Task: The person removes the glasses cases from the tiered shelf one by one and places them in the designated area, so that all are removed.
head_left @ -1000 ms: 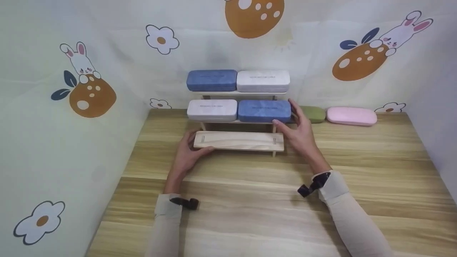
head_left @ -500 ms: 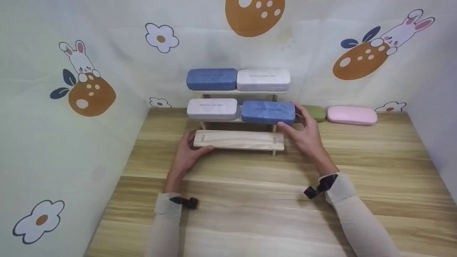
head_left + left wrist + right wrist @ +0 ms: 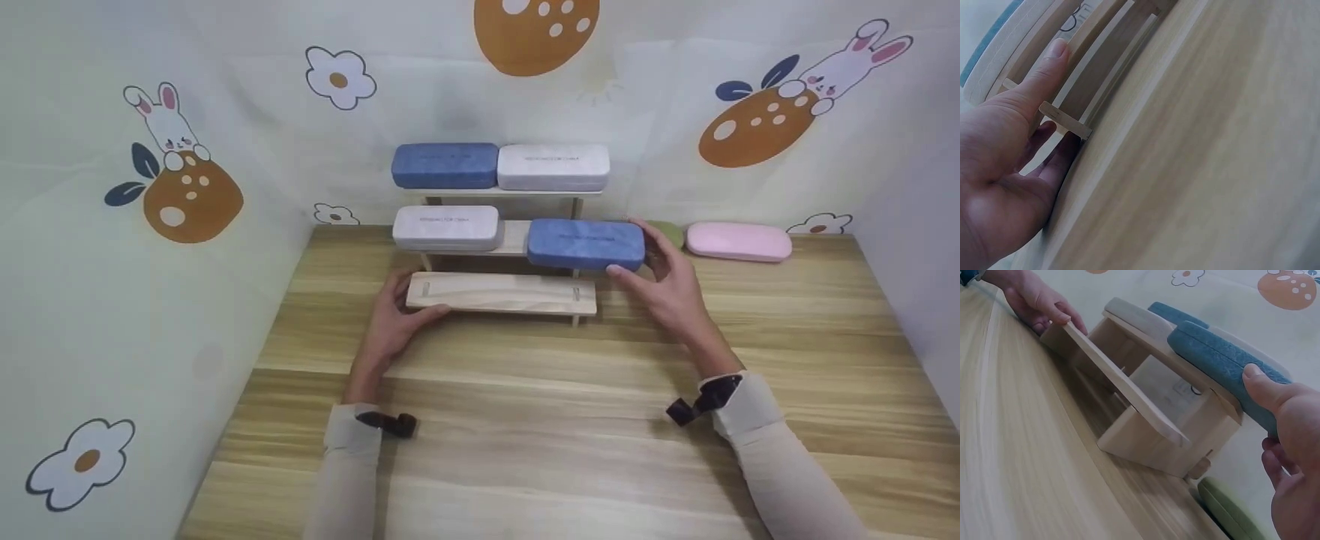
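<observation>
My right hand [image 3: 670, 292] pinches the right end of a blue glasses case [image 3: 585, 243], thumb in front and fingers behind. In the right wrist view this blue case [image 3: 1224, 357] overhangs the right part of the middle step. My left hand [image 3: 391, 322] grips the left end of the bottom step of a three-tier wooden stand [image 3: 502, 294]; the left wrist view shows the thumb [image 3: 1044, 73] along its edge. A white glasses case [image 3: 447, 228] sits on the left of the middle step. On the top step, another blue case [image 3: 445, 166] lies beside another white case [image 3: 553, 167].
Right of the stand, a green case [image 3: 667, 235] lies partly hidden behind my right hand, with a pink case [image 3: 739, 242] beside it. The wood-grain table [image 3: 525, 420] meets a patterned backdrop [image 3: 645, 97] at the back and sides.
My right hand has drawn the blue case rightward and toward me, away from the white case, baring part of the middle step. My left hand has stayed on the stand.
</observation>
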{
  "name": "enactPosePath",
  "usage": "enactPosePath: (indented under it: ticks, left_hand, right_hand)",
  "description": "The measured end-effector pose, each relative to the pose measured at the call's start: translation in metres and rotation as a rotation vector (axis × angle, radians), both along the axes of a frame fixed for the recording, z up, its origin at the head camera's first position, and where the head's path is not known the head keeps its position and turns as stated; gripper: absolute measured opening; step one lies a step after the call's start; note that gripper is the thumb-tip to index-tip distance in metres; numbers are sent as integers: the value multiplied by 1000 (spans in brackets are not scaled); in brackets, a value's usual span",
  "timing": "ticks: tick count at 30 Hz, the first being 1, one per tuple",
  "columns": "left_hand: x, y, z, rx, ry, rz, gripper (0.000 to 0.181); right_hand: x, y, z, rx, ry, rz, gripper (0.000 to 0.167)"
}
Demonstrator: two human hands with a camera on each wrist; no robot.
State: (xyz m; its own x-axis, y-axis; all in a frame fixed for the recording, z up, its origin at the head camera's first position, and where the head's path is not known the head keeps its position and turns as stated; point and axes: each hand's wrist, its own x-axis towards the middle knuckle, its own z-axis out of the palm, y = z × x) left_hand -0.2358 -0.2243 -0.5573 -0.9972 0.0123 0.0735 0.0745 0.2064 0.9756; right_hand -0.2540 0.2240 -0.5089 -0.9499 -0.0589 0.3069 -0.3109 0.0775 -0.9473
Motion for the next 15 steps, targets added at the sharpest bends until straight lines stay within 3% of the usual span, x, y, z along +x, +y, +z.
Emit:
enactPosePath:
  ticks: [9,15]
  left_hand:
    - [0,0,0,14,-11,-1,92]
    - [0,0,1,14,-15,-8,91]
  right_hand:
    - [11,30,2,36,-117,-38,80]
    - [16,49,-1,-38,-150,-41,82]
